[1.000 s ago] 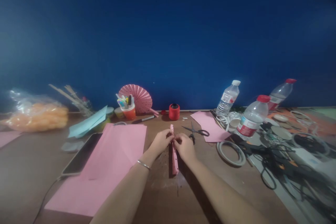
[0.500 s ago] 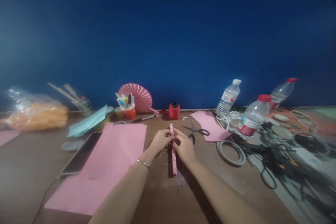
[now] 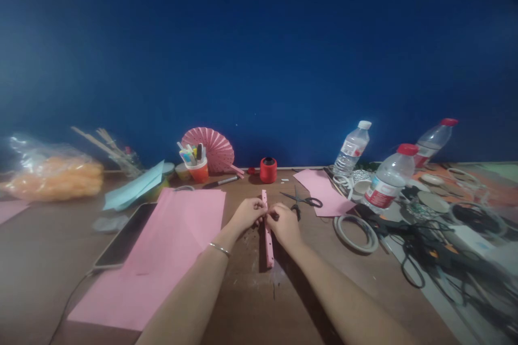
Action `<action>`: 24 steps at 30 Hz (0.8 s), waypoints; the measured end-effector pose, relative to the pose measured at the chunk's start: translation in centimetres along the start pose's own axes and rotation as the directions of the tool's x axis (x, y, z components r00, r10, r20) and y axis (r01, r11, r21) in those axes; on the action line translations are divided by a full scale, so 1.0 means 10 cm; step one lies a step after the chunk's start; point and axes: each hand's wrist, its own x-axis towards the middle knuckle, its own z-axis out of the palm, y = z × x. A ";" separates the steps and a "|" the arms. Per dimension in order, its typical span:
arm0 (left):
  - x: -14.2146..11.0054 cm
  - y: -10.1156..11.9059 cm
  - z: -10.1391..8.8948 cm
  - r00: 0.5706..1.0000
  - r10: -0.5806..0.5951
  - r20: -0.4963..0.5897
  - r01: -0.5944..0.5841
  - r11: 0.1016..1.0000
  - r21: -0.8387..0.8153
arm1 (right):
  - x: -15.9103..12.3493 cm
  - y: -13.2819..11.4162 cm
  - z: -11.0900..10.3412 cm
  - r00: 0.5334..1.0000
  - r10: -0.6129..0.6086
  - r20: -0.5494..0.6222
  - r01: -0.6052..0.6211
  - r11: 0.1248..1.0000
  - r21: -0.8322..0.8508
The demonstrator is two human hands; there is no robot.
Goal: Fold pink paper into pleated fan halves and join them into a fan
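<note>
A narrow folded strip of pink paper [image 3: 268, 245] with small punched holes lies lengthwise on the brown table [image 3: 251, 302] in front of me. My left hand [image 3: 245, 214] pinches the strip near its far end from the left. My right hand [image 3: 284, 225] pinches it from the right at the same spot. Both hands have their fingers closed on the paper. A thin bracelet [image 3: 219, 249] circles my left wrist.
Left lie a large pink sheet [image 3: 162, 259], a phone [image 3: 125, 237], light blue paper [image 3: 133, 188] and an orange bag [image 3: 52, 178]. At the back stand a pen cup [image 3: 197, 168], a pink paper fan [image 3: 214, 148] and a red spool [image 3: 267, 170]. Right: scissors [image 3: 301, 200], pink paper [image 3: 324, 191], three bottles [image 3: 386, 180], cables [image 3: 437, 248].
The strip has turned slightly in my fingers, from flatter to more on edge. My hands stay at the same spot; the view has shifted a little.
</note>
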 end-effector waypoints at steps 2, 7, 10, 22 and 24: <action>0.00 0.00 0.00 1.000 0.015 0.008 -0.015 1.000 -0.014 | 0.00 0.01 0.00 1.000 0.003 -0.011 -0.003 1.000 -0.008; -0.02 -0.02 0.01 0.998 0.058 0.029 -0.056 0.996 -0.065 | 0.01 0.02 0.01 0.999 0.030 -0.025 -0.030 0.999 -0.011; -0.04 -0.03 0.01 0.992 0.121 0.029 -0.119 0.990 -0.073 | 0.01 0.03 0.01 0.998 0.045 -0.032 -0.046 0.999 -0.001; -0.16 0.15 -0.02 0.925 0.380 -0.014 -0.340 0.844 0.415 | 0.03 0.04 0.00 0.992 0.107 -0.060 -0.108 0.994 -0.011; -0.16 0.17 -0.02 0.916 0.401 -0.002 -0.355 0.814 0.460 | 0.03 0.04 0.00 0.992 0.112 -0.064 -0.113 0.994 -0.008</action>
